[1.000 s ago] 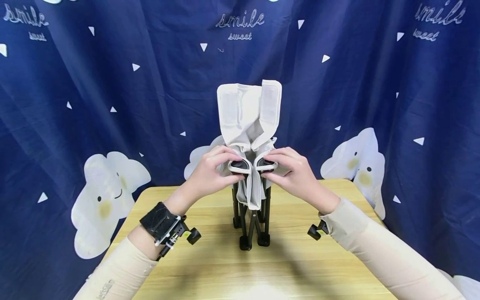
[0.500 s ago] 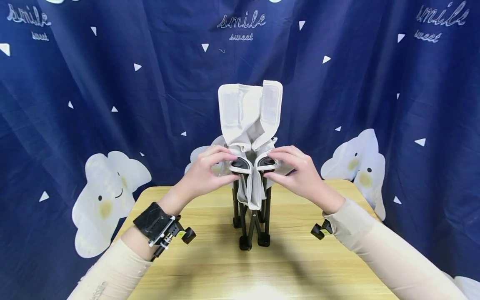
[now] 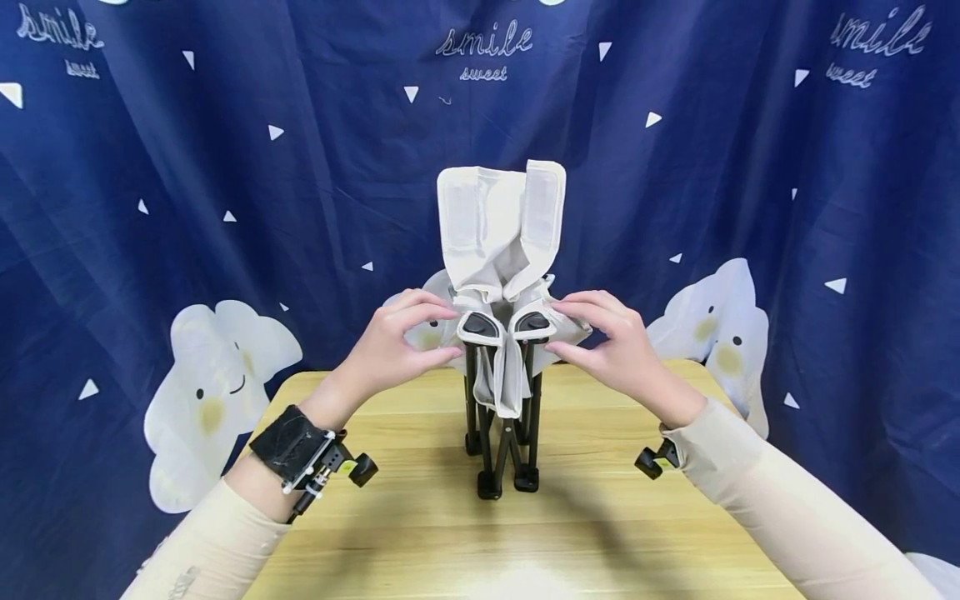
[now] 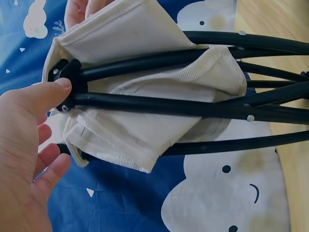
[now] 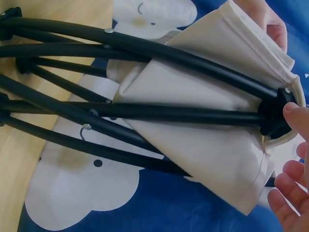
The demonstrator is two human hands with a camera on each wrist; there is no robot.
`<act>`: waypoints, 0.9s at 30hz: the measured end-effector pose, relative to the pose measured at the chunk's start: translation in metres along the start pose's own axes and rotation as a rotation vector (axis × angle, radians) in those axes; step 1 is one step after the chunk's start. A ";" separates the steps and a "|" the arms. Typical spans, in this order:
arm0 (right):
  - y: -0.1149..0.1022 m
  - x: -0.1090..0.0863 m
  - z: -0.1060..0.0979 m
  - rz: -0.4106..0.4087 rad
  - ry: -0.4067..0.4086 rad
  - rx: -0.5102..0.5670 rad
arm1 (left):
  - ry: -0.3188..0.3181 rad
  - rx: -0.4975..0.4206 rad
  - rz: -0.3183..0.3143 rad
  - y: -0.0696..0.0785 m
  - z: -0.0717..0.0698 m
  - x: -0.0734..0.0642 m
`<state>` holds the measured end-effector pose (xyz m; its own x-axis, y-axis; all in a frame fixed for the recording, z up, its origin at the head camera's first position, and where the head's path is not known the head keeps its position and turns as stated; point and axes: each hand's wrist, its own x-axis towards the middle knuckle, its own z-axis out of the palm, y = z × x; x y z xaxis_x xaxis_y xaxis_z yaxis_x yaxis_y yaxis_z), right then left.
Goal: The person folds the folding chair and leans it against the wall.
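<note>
A folded stool (image 3: 507,367) with white cloth and black tubular legs (image 3: 485,454) stands upright on the table. Two loose white flaps (image 3: 459,208) rise from its top. On its near side, two black corner caps (image 3: 480,325) sit side by side in white edging. My left hand (image 3: 393,343) is just left of the left cap, thumb and fingers parted with a gap between them. Mirroring it, my right hand (image 3: 617,340) is just right of the other cap. In the wrist views each thumb overlaps the black leg joint (image 5: 277,113) under the cloth.
The stool's feet (image 3: 490,483) rest on a light wooden table (image 3: 405,517). Behind it hangs a blue curtain (image 3: 337,167) with white clouds and triangles. A black camera mount (image 3: 318,467) is strapped to the left wrist, another (image 3: 657,458) to the right.
Both hands have let go of the corner caps and moved outward, the left hand leftward and the right hand rightward. The folded stool stands in the same place.
</note>
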<state>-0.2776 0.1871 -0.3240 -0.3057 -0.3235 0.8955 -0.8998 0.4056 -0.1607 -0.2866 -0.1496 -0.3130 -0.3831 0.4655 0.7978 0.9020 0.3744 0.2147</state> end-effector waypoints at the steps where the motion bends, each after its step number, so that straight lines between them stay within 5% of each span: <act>1: 0.001 -0.001 -0.001 0.010 -0.002 -0.001 | 0.000 -0.001 -0.004 -0.001 -0.001 -0.001; 13: 0.010 -0.007 -0.008 0.046 0.006 -0.020 | 0.001 0.014 -0.072 -0.008 -0.010 -0.014; 27: 0.020 -0.018 -0.011 0.058 0.023 -0.028 | 0.013 0.018 -0.081 -0.017 -0.010 -0.026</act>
<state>-0.2869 0.2108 -0.3384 -0.3498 -0.2795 0.8942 -0.8715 0.4471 -0.2012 -0.2899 -0.1761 -0.3316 -0.4519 0.4227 0.7856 0.8646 0.4245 0.2689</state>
